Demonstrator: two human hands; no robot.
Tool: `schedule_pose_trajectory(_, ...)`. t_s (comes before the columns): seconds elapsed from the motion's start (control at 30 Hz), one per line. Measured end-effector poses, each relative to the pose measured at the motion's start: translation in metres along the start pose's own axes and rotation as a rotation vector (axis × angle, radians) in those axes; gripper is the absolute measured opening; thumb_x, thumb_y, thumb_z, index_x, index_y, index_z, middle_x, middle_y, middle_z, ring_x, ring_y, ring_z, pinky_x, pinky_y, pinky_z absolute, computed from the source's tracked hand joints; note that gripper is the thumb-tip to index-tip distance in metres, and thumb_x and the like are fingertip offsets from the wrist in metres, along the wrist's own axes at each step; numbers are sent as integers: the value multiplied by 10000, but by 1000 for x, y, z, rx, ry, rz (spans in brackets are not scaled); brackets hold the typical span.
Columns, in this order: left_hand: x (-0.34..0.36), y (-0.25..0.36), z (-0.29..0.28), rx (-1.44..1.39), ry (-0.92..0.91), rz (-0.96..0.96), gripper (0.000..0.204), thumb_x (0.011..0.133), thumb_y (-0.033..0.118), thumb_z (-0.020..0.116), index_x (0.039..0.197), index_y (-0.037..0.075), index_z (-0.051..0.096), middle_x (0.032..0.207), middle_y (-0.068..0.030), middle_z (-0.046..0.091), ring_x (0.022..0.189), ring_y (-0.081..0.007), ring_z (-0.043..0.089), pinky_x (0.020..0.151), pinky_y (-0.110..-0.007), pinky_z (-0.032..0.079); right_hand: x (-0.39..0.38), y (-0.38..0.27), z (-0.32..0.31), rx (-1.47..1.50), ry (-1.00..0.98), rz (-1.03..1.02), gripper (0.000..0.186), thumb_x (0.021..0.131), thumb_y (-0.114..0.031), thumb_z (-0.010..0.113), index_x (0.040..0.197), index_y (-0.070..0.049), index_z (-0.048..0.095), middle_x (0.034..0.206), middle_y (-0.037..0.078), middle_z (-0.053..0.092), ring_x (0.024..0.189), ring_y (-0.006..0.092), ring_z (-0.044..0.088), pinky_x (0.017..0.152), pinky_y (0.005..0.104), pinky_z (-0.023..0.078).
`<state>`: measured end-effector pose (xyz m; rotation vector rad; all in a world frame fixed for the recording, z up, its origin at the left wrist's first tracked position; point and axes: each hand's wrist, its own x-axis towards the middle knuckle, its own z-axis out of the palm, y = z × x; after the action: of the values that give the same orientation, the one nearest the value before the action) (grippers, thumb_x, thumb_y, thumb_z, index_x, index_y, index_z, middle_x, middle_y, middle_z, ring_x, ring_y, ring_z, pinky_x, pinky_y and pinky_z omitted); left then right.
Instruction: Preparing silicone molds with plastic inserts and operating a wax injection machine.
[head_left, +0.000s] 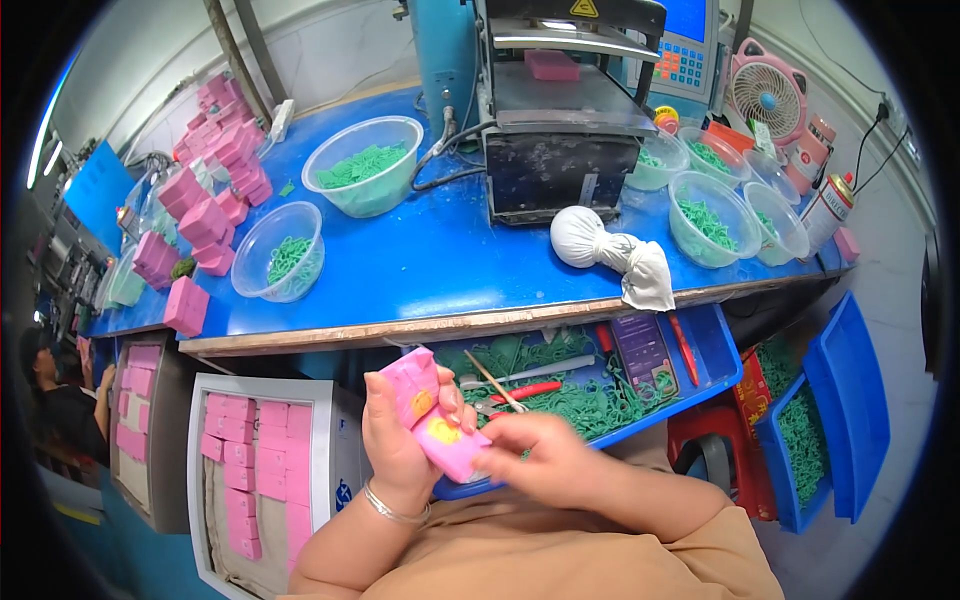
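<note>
My left hand [393, 445] is wrapped round a pink rubber mold [447, 455], held over the edge of the pull-out tray. The mold looks opened into two pieces joined at an angle, and each piece shows a yellow-orange patch. At the lower right corner of the mold, my right hand [540, 458] pinches the edge with thumb and fingers. Whatever lies between those fingertips is hidden. Just beyond my hands the blue tray [715, 345] holds green wax scraps [625, 405], red-handled pliers [530, 391], a pair of tweezers or similar thin tool [493, 378] and a phone [643, 350].
Across the blue table [400, 265] stand clear bowls [310, 250] of green wax pieces, stacked pink molds [205, 220], a white cloth pouch [578, 238] and a press-like machine [560, 165]. A box of pink molds [325, 440] sits left; blue bins [845, 400] stand right. Another person [75, 415] sits far left.
</note>
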<state>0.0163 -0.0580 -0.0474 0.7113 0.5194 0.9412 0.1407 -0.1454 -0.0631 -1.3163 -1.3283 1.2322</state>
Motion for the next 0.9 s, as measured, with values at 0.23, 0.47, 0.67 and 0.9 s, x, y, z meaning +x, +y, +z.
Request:
schedule_pose_trajectory(0.23, 8, -5, -15, -175, -50, -306, 560, 902, 523, 300, 906, 1, 504, 672, -127, 545, 514, -207, 504, 498, -371, 458, 23, -33, -112, -1409, 879, -398, 450, 707, -107, 663, 1145, -117, 560, 1014, 113, 569, 976, 286, 521, 847, 409, 380)
schedule_pose_trajectory(0.47, 8, -5, -14, -157, 34, -327, 511, 911, 431, 274, 928, -20, 514, 738, -147, 566, 602, -235, 532, 570, -389, 466, 7, -32, -84, -778, 688, -788, 328, 706, 16, 612, 1021, -73, 634, 890, 117, 560, 776, 255, 523, 712, 332, 415)
schedule_pose_trajectory(0.67, 6, -7, -8, 181, 66, -67, 513, 931, 359, 267, 1114, -63, 495, 1062, -190, 574, 969, -278, 572, 884, -366, 440, 0, -17, -49, -704, 351, -766, 371, 661, -20, 654, 1024, -99, 640, 910, 79, 560, 793, 235, 524, 702, 354, 402)
schedule_pose_trajectory(0.9, -5, 2, -22, 436, -178, 389, 517, 923, 372, 246, 978, -70, 510, 818, -180, 575, 693, -259, 592, 660, -379, 510, -27, -13, -24, -639, 226, -689, 375, 666, 10, 642, 1029, -84, 638, 928, 98, 563, 781, 230, 517, 719, 342, 393)
